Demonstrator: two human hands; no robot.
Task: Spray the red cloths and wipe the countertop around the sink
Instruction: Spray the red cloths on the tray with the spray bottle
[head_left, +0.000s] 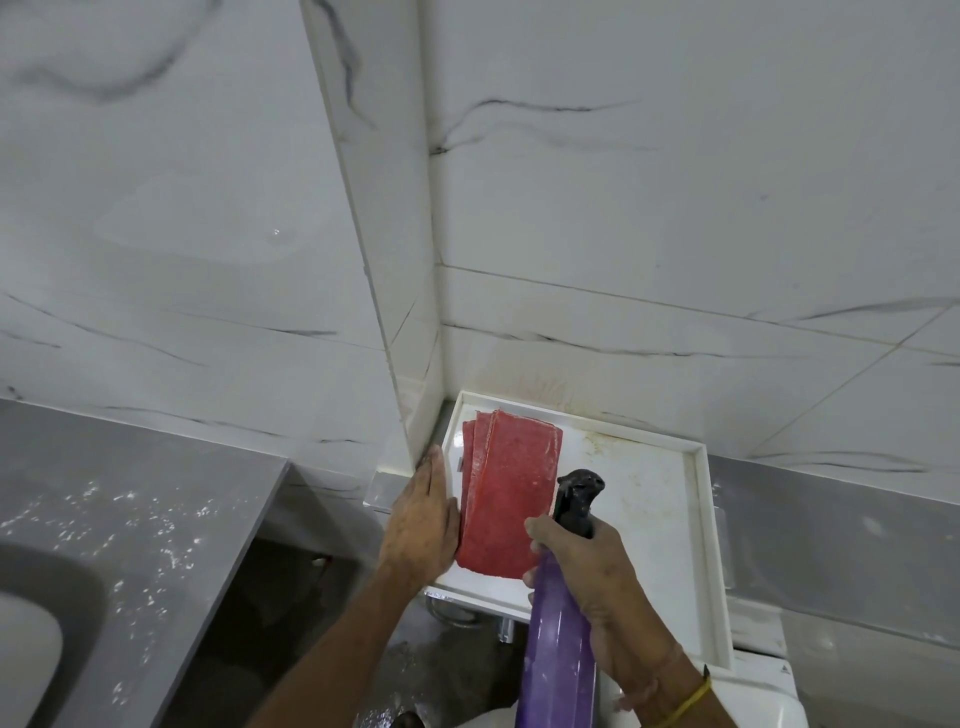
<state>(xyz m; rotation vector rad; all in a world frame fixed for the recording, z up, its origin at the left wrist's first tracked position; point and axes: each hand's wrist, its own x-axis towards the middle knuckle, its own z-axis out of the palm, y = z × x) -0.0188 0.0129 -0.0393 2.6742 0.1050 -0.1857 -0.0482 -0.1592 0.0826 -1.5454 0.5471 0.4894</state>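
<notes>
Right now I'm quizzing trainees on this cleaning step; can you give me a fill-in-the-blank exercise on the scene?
1. The cloths lying on the white tray are ____ in colour.
2. The right hand holds a ____ spray bottle.
3. The left hand lies flat at the cloths' ____ edge.

Missing words: red; purple; left

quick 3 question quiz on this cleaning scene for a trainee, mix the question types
1. True or false: the red cloths lie on the grey countertop.
2. Which hand holds the purple spray bottle? A) left B) right
3. Fill in: the left hand rests flat beside the ____.

Key:
1. False; they lie on the white tray.
2. B, the right hand.
3. Red cloths.
</notes>
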